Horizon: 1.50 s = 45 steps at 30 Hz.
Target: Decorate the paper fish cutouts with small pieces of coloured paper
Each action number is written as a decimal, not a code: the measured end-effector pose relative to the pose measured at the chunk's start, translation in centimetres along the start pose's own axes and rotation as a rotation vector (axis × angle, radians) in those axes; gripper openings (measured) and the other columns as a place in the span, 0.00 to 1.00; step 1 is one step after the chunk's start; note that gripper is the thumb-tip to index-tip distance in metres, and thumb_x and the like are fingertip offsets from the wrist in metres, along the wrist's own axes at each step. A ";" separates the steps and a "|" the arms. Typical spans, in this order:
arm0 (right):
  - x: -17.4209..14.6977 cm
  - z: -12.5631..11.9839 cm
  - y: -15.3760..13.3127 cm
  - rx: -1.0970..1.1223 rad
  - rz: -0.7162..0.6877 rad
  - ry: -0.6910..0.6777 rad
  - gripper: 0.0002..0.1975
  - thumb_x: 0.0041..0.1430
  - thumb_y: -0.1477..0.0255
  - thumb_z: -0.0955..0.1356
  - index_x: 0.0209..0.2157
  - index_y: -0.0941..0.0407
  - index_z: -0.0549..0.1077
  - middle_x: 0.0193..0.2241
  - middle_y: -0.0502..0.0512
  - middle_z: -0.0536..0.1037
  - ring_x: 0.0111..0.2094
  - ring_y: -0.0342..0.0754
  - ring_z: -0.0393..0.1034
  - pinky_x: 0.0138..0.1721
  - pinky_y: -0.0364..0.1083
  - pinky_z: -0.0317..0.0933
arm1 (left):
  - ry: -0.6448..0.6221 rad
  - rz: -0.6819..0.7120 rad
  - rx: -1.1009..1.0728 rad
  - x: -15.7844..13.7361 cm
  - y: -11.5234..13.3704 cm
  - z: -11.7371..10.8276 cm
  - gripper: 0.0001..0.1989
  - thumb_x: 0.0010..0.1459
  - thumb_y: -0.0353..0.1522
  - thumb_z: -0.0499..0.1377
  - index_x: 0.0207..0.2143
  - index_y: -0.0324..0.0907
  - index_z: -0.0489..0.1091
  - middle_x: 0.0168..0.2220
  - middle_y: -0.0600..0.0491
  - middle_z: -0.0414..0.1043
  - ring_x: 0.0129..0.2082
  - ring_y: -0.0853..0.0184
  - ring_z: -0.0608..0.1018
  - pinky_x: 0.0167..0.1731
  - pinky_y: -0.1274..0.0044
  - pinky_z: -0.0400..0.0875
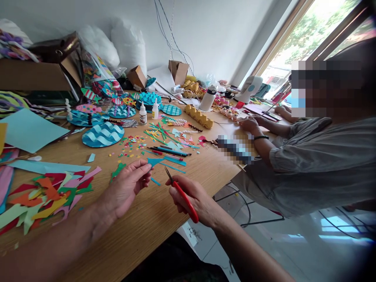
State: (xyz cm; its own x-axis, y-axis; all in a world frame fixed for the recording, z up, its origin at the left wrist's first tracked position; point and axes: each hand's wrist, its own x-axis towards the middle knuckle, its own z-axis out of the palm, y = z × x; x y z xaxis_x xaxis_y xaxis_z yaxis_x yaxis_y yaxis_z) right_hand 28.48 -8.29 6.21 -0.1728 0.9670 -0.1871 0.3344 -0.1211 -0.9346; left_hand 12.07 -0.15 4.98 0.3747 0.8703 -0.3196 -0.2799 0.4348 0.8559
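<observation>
Between the thumb and fingers of my left hand (131,178) is a small blue piece of paper (154,161), pinched at one end. My right hand (190,196) is closed round the red handles of a pair of scissors (185,201), whose dark, narrow blades point up and left, a little apart from the paper. Beyond the hands lie several pens (170,151) and blue paper strips (174,159). A green paper shape (117,171) lies just behind my left wrist. Part of the scissors' handles is hidden by my fingers.
Coloured paper scraps (49,196) are piled at left. Blue discs with paper waves (102,135), glue bottles (143,114), thin paper strips (160,133) and a yellow egg carton (199,116) cover the table's far part. At right sits another person (317,156), arms on the table.
</observation>
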 end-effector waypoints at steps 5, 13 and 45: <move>0.9 0.7 0.0 -0.036 -0.030 0.045 0.16 0.58 0.58 0.58 0.39 0.55 0.64 0.20 0.46 0.64 0.19 0.37 0.63 0.19 0.36 0.55 | 0.064 -0.028 -0.097 -0.9 -0.4 1.0 0.07 0.44 0.30 0.62 0.27 0.40 0.66 0.23 0.58 0.68 0.21 0.77 0.70 0.22 0.85 0.65; 0.9 0.7 0.3 -0.127 -0.065 0.093 0.16 0.57 0.58 0.58 0.37 0.55 0.65 0.19 0.46 0.65 0.20 0.37 0.60 0.21 0.37 0.54 | 0.052 -0.044 -0.121 -1.0 -1.5 1.4 0.06 0.45 0.29 0.62 0.27 0.40 0.66 0.23 0.59 0.69 0.22 0.76 0.71 0.22 0.85 0.66; 1.6 0.6 1.2 -0.338 -0.071 0.085 0.18 0.59 0.59 0.57 0.30 0.58 0.69 0.16 0.47 0.64 0.18 0.38 0.56 0.22 0.39 0.49 | -0.012 -0.076 0.050 -0.7 -2.9 0.0 0.12 0.42 0.36 0.64 0.27 0.39 0.65 0.21 0.59 0.66 0.20 0.77 0.67 0.21 0.85 0.62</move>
State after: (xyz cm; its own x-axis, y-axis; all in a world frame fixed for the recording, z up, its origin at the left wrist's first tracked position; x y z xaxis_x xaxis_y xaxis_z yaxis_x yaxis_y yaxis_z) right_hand 28.02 -7.04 4.65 -0.1334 0.9873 -0.0860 0.6147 0.0144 -0.7887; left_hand 12.58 -2.05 2.73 0.4038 0.8324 -0.3796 -0.2060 0.4870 0.8488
